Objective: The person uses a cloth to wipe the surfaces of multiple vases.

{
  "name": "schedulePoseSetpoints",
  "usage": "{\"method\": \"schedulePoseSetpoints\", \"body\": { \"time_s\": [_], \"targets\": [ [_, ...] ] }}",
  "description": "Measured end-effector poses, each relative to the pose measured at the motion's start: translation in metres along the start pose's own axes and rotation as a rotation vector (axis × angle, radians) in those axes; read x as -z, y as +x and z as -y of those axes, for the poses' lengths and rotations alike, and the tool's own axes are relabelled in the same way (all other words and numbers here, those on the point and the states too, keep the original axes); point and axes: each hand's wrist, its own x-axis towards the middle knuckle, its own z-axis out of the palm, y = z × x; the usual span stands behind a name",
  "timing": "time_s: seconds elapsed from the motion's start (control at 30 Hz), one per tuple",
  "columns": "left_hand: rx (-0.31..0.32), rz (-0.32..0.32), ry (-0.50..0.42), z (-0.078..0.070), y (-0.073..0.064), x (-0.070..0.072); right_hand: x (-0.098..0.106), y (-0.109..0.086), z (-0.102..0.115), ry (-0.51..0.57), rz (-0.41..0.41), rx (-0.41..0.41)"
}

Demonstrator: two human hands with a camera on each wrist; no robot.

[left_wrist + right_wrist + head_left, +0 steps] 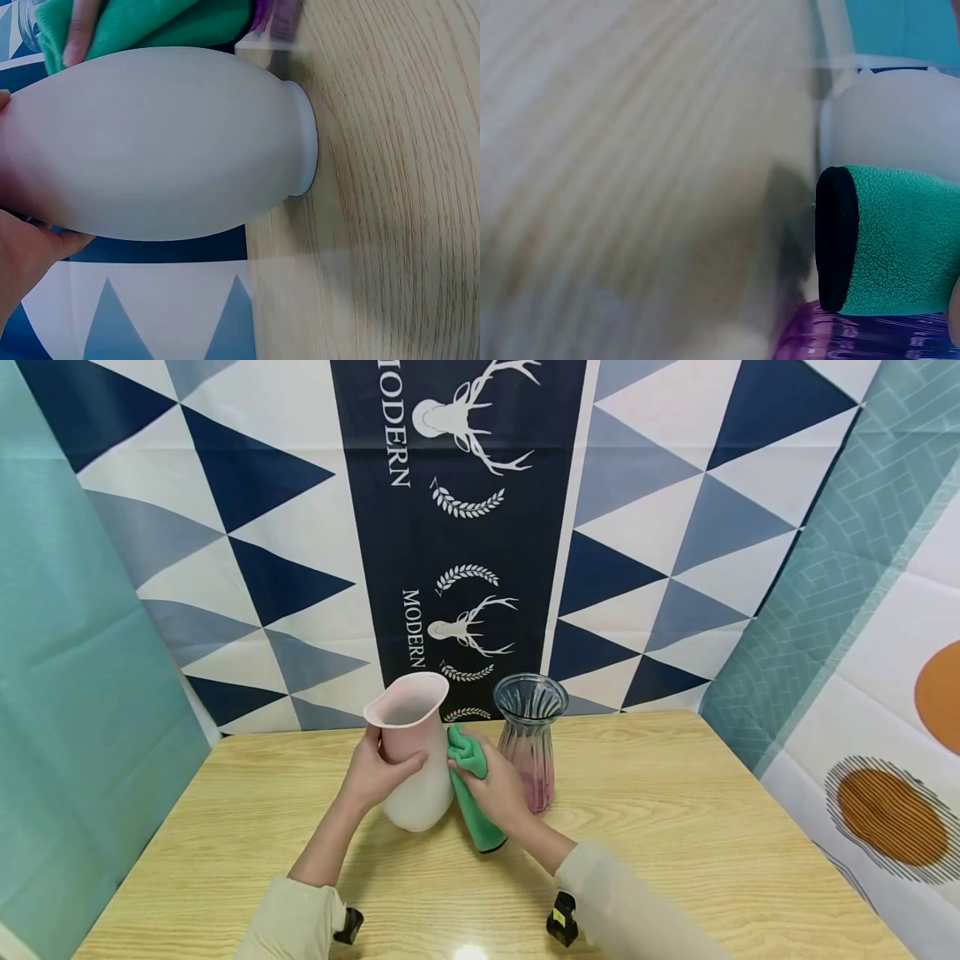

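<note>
A pink-to-white vase (420,777) with a flared, spouted rim stands in front of me, and my left hand (380,768) grips its upper body, thumb across the front. The left wrist view shows the vase's pale body (172,142) and its narrow foot close to the wood. My right hand (495,785) holds a bunched green cloth (474,810) against the vase's right side. One end of the cloth (900,240), edged in black, hangs down below the hand. Behind the right hand is a ribbed glass vase (534,743), bluish at the rim and pink-purple lower down.
Both vases are toward the back of a light wooden table (660,827). A patterned cloth backdrop (285,543) rises behind its rear edge, with teal hangings (82,693) on the left. The glass vase is close beside my right hand and wrist.
</note>
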Motion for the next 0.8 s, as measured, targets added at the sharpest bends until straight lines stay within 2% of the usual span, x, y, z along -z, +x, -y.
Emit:
{"method": "schedulePoseSetpoints", "body": {
  "time_s": [0.27, 0.5, 0.67, 0.8],
  "targets": [
    [-0.013, -0.017, -0.038, -0.002, 0.0, -0.003, -0.004, -0.012, -0.006, -0.014, 0.008, -0.042],
    [-0.047, -0.031, -0.029, -0.03, -0.013, -0.005, -0.005, -0.016, -0.008, -0.046, 0.011, -0.037],
    [-0.072, -0.042, -0.079, -0.028, -0.014, -0.004, -0.006, -0.016, -0.007, -0.047, 0.017, -0.047],
    [-0.063, -0.06, -0.061, -0.029, -0.015, -0.004, -0.006, -0.016, -0.008, -0.027, 0.018, -0.06]
  ]
}}
